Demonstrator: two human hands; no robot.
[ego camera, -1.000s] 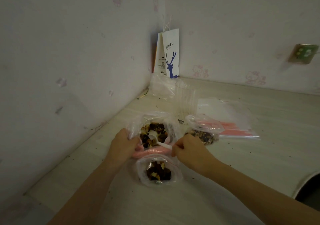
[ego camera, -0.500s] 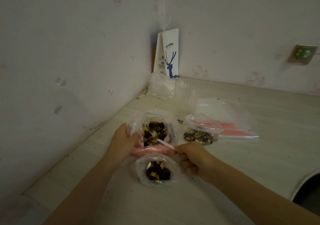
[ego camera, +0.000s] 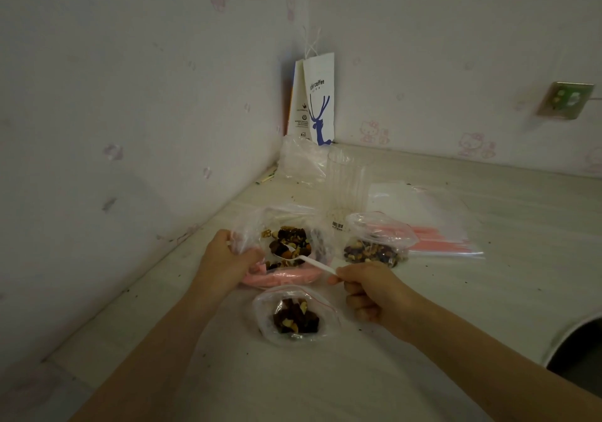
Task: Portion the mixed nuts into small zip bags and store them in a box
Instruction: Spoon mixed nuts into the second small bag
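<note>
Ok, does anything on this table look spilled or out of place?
Yes: small dark crumbs lie scattered over the tabletop around the small zip bags of nuts, probably spilled bits. Nothing else stands out.

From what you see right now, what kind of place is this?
Probably a room at home: pink cartoon wallpaper, a wall socket and a paper coffee bag on a pale tabletop.
</note>
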